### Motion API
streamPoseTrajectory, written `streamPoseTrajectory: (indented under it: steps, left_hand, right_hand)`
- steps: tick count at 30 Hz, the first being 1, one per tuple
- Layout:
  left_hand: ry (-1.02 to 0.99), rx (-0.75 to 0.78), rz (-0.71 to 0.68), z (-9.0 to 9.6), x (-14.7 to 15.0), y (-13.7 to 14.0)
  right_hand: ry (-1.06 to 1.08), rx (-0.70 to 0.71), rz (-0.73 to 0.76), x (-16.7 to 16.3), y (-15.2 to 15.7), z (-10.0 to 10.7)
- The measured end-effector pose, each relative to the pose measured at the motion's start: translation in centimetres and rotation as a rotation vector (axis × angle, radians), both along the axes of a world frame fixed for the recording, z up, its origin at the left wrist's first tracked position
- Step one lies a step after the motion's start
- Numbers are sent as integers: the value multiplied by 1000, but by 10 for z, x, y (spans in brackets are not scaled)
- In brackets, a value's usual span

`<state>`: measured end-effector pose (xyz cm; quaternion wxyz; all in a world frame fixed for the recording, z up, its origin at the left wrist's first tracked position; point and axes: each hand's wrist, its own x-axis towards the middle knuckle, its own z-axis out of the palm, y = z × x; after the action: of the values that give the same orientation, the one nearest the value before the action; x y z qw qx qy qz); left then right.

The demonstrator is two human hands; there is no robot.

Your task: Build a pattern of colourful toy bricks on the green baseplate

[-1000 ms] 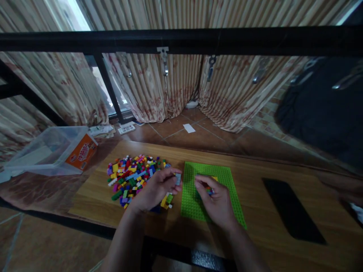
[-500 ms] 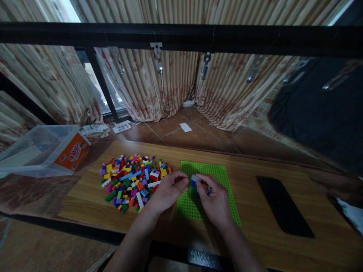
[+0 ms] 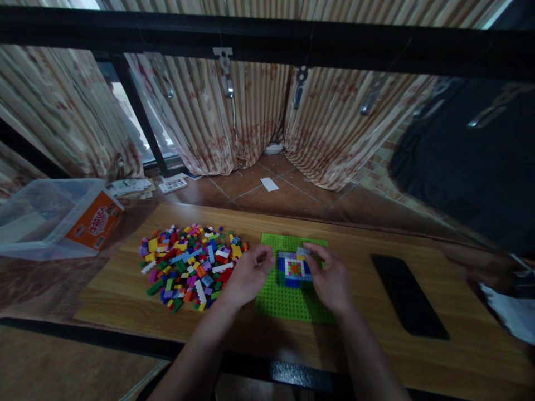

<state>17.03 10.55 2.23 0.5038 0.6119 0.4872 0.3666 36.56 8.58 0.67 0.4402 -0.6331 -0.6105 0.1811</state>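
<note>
On the green studded baseplate (image 3: 276, 305) sits a square pattern of small toy bricks (image 3: 294, 268), with an orange and pink middle, a white ring and blue bricks around it. My right hand (image 3: 332, 278) is over the pattern's right side. Its thumb and index finger are apart beside a pale grey brick (image 3: 301, 252) at the upper right corner, and the hand covers part of that side. Just left of the pattern, above the baseplate's left edge, my left hand (image 3: 251, 275) has loosely curled fingers with a gap to the thumb. No brick shows in it.
A heap of mixed coloured bricks (image 3: 188, 267) lies left of my left hand. To the right a black phone-like slab (image 3: 409, 295) rests on the wooden board (image 3: 351, 345). A clear plastic bin (image 3: 50, 217) stands far left. A black bar (image 3: 259, 33) crosses above, before the curtains.
My right hand has drawn back to the right, its fingers parting, so the brick pattern it covered now shows. The left hand stays near the baseplate's left edge. The whole view has shifted slightly.
</note>
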Motion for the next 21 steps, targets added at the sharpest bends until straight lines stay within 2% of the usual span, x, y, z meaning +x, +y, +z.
streamPoseTrajectory:
  steps: [6,15,21]
  left_hand:
    - [46,9,-1,-4,4,1]
    - [88,-12,-21,2,5,-2]
    - [89,-12,-18,0,4,-1]
  right_hand:
    - [-36,4,3,-2,4,-2]
    - [-50,-29,-60,-1,3,-1]
    - [24,-33,-92,10,5,-5]
